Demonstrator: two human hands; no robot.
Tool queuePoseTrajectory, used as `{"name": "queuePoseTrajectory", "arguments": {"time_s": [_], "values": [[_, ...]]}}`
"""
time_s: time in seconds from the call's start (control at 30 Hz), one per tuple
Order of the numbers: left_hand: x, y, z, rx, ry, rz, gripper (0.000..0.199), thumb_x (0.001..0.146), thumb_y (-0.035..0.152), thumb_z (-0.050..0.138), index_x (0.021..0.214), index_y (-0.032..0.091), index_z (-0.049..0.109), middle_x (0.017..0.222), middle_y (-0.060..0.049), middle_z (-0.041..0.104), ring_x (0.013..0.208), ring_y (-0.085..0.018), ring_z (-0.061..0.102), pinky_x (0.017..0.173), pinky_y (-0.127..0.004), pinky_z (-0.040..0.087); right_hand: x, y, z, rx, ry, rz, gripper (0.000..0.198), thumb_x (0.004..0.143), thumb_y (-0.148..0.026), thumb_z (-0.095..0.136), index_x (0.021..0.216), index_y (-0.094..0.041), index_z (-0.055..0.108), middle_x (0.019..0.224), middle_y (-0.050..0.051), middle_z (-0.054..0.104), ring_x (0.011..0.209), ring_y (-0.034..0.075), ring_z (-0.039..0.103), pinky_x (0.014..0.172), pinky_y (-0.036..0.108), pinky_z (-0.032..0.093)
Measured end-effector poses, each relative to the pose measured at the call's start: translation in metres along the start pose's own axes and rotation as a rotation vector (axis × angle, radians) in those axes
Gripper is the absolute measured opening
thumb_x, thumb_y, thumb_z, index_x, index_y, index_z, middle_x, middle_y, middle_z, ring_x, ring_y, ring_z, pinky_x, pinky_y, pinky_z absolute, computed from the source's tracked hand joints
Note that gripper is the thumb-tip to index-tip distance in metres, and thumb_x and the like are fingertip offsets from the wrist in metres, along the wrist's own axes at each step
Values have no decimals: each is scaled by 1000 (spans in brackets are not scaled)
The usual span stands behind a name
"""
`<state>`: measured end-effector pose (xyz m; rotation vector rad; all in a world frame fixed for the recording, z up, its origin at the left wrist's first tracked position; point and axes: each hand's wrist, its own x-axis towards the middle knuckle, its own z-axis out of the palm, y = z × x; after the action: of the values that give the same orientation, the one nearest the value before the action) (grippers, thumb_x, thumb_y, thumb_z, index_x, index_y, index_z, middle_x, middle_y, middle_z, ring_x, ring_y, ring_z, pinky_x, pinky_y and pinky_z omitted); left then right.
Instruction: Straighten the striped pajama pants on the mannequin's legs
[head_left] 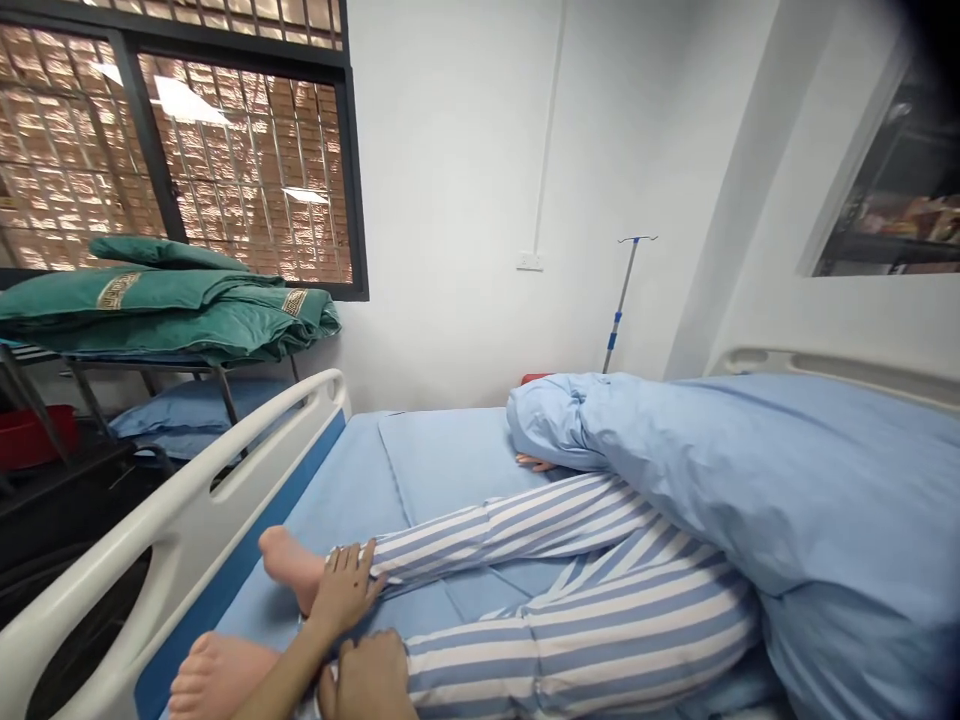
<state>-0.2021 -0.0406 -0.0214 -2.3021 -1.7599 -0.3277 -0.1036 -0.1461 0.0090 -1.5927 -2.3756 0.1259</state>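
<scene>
A figure in blue-and-white striped trousers (555, 640) lies on the bed, its upper body hidden under a light-blue quilt (750, 450). Its smooth bare feet, the far foot (289, 560) and the near foot (217, 675), point toward the footboard. My left hand (349, 585) reaches across from the lower left, its fingers wrapped over the far ankle at the trouser cuff. Lower down, my right hand (371, 675) is closed around the near ankle and cuff, thumb side visible and fingertips partly hidden. Part of the figure's hand (534, 462) shows below the quilt's edge.
The bed's white-and-blue footboard (247, 440) rises at the left. Behind it, green folded bedding (187, 305) lies on a metal-framed bed below a barred window. An IV pole (622, 300) stands by the far wall. A cream headboard (840, 362) is at the right.
</scene>
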Motion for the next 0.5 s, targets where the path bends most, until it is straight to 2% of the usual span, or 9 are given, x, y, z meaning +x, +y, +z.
{"name": "queuePoseTrajectory", "arguments": {"time_s": [0.1,0.2,0.3,0.4,0.5], "values": [[-5,-5,-5,71,-32,-8,64,72,51,29,123,13,36,110,-17,49,103,-29,40,93,-43,13,3,0,1,-9,-40,-11,40,75,-39,29,82,-13,59,70,14,62,65,28,58,60,46,41],[-2,-3,-14,106,-100,-46,71,66,48,38,124,7,31,108,-19,49,104,-30,40,94,-42,11,4,0,0,-11,-50,-3,41,75,-39,29,82,-13,59,70,14,62,66,28,58,60,46,41],[7,1,-19,101,-192,-120,74,60,45,45,123,7,34,108,-19,49,104,-31,39,93,-45,11,5,0,-1,-3,-63,-11,41,75,-39,29,83,-12,59,71,14,62,66,28,58,59,45,41],[25,9,-24,-9,-162,-140,67,63,45,42,120,10,37,112,-18,46,106,-31,37,91,-44,18,5,0,-6,6,-72,-25,41,75,-38,29,82,-12,60,70,14,62,65,28,58,58,44,41],[44,20,-28,-232,-92,-26,55,71,43,32,117,13,40,115,-13,44,109,-22,36,91,-34,24,3,-1,-11,25,-65,-36,40,75,-36,28,80,-12,61,69,13,63,64,28,59,56,43,42]]}}
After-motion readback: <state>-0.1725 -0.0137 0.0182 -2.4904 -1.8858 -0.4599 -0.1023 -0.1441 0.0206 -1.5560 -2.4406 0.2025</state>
